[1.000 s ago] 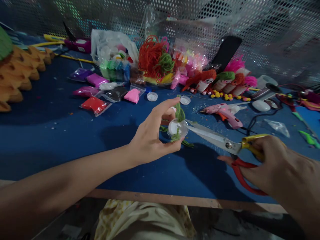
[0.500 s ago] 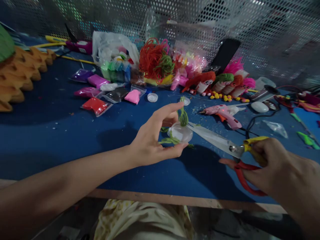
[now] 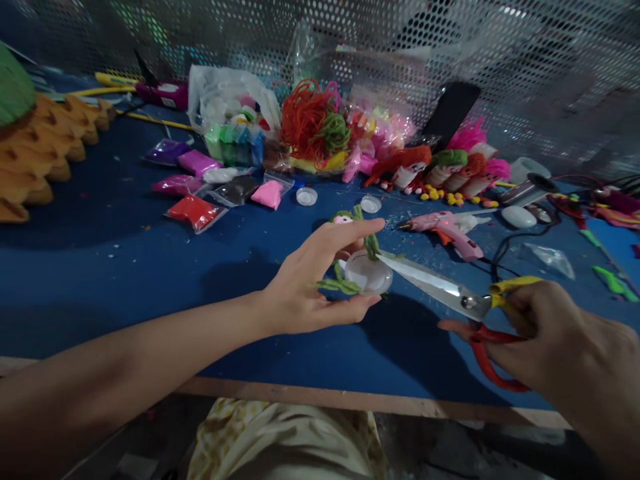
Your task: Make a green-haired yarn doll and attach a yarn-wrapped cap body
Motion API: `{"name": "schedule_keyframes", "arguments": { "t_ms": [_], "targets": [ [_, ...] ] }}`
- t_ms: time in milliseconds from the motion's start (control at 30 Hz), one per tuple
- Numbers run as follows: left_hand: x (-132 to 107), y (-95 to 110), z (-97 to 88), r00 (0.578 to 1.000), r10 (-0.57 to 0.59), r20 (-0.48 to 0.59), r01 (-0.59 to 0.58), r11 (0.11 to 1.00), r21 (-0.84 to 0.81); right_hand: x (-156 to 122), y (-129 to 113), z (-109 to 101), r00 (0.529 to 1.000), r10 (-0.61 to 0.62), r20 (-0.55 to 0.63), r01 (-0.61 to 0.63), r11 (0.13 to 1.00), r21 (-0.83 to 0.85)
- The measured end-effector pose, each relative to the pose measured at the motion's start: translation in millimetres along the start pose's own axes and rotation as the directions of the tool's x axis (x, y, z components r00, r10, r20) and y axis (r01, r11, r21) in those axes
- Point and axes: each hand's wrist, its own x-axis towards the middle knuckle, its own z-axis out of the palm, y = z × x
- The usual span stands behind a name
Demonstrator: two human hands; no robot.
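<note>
My left hand (image 3: 313,283) pinches a small round clear lid (image 3: 369,273) wrapped with green yarn (image 3: 340,285) above the blue table (image 3: 125,267). My right hand (image 3: 555,340) grips scissors (image 3: 450,293) with one yellow and one red handle. The blades are closed, and their tip touches the yarn at the lid's upper edge. A pink glue gun (image 3: 450,230) lies just beyond the scissors.
Packets of coloured clay (image 3: 195,212) lie at the left centre. A heap of red and green yarn (image 3: 313,123), a plastic bag (image 3: 230,107) and several small yarn-haired dolls (image 3: 440,163) line the back by a perforated metal screen. Orange foam shapes (image 3: 35,160) sit far left. Two white caps (image 3: 307,195) lie nearby.
The lid with yarn tilted and shifted slightly right in my left hand. The scissor blades, slightly apart a second ago, closed at the yarn.
</note>
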Motion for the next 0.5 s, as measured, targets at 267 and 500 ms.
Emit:
{"name": "schedule_keyframes", "arguments": {
  "t_ms": [267, 500],
  "targets": [
    [-3.7, 1.0, -0.1, 0.997, -0.077, 0.025, 0.078, 0.996, -0.038, -5.5, 0.2, 4.5, 1.000, 0.008, -0.008, -0.008, 1.000, 0.008],
    [-2.2, 1.5, 2.0, 0.996, -0.082, -0.025, 0.081, 0.996, -0.045, -8.0, 1.0, 4.0, 0.995, 0.097, 0.026, -0.098, 0.994, 0.048]
  ]
}}
